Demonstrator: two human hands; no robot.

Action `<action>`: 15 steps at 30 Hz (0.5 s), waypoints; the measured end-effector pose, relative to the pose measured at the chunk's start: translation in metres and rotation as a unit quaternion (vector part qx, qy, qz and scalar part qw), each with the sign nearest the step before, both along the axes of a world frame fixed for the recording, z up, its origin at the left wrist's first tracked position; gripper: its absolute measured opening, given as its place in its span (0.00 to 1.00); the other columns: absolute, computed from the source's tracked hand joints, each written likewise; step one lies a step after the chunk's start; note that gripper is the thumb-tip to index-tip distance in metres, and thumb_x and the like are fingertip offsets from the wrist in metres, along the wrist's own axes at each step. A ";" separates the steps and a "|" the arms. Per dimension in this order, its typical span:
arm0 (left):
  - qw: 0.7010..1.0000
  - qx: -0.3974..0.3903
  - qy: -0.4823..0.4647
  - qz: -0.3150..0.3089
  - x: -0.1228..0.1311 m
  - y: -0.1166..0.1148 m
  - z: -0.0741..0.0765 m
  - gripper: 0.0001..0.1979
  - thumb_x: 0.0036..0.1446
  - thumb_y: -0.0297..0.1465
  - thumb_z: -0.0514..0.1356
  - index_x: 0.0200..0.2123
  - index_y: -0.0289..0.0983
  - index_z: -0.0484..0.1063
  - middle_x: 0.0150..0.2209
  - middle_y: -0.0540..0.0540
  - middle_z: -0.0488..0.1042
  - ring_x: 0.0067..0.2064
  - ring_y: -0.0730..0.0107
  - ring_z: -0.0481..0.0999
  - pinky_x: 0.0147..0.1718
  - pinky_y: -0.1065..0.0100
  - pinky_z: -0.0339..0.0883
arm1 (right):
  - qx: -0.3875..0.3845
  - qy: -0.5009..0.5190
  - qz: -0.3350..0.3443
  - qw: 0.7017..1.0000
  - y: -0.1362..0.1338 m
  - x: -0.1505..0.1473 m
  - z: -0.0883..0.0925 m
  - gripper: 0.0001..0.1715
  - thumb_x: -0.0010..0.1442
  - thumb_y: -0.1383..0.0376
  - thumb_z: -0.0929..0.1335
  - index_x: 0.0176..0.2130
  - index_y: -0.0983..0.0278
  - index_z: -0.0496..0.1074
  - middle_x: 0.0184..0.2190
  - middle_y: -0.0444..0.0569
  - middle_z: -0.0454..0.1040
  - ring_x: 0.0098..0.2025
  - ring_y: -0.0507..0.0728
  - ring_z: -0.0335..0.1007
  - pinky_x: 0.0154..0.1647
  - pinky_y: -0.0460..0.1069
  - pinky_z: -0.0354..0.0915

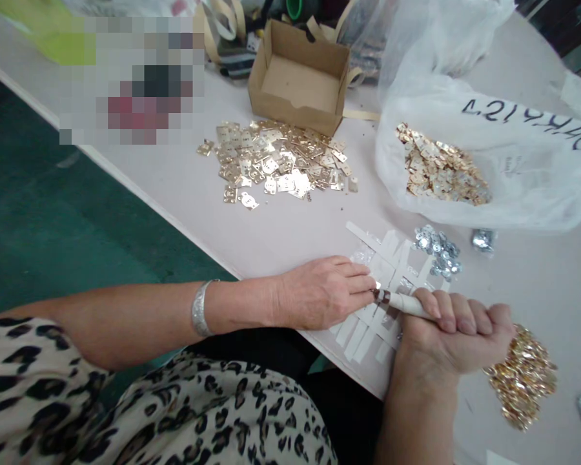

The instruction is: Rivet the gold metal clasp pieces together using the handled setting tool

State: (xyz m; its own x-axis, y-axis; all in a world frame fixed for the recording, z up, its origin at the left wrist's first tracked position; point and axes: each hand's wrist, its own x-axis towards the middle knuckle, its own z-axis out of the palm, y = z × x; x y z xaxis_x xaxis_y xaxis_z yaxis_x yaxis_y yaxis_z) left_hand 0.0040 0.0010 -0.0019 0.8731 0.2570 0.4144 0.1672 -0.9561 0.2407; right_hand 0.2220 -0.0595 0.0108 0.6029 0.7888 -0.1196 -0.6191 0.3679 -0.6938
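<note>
My right hand is a fist wrapped round a white-handled tool whose metal tip points left. My left hand lies at the table's near edge, fingers pinched together at that tip on a small shiny piece I cannot make out. Both hands work over a lattice of crossed white paper strips. A silver bangle circles my left wrist.
A heap of flat gold metal tags lies mid-table in front of an open cardboard box. A clear plastic bag holds more gold tags. Small silver pieces and a gold pile lie at right. Green floor lies left.
</note>
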 end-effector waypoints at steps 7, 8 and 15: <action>1.000 -0.029 -0.005 -0.003 0.000 0.000 -0.003 0.14 0.69 0.28 0.50 0.48 0.34 0.74 0.55 0.44 0.75 0.58 0.61 0.71 0.56 0.61 0.68 | 0.043 0.016 0.029 0.999 0.006 0.002 0.000 0.24 0.46 0.69 0.65 0.12 0.60 0.46 0.08 0.31 0.39 0.08 0.45 0.37 0.10 0.44 0.48; 0.999 -0.037 -0.004 -0.006 0.000 0.000 -0.003 0.14 0.69 0.28 0.50 0.48 0.34 0.74 0.55 0.45 0.74 0.59 0.61 0.71 0.56 0.61 0.68 | 0.045 -0.008 0.035 0.998 0.006 -0.001 0.003 0.24 0.46 0.69 0.65 0.12 0.60 0.45 0.08 0.32 0.40 0.08 0.44 0.37 0.10 0.44 0.47; 0.998 -0.061 -0.012 -0.004 0.002 0.000 -0.004 0.12 0.67 0.29 0.52 0.43 0.35 0.76 0.54 0.45 0.76 0.58 0.61 0.72 0.57 0.62 0.69 | 0.040 -0.234 0.074 0.969 0.003 -0.035 0.027 0.24 0.52 0.64 0.65 0.16 0.62 0.47 0.10 0.35 0.48 0.10 0.44 0.44 0.12 0.45 0.52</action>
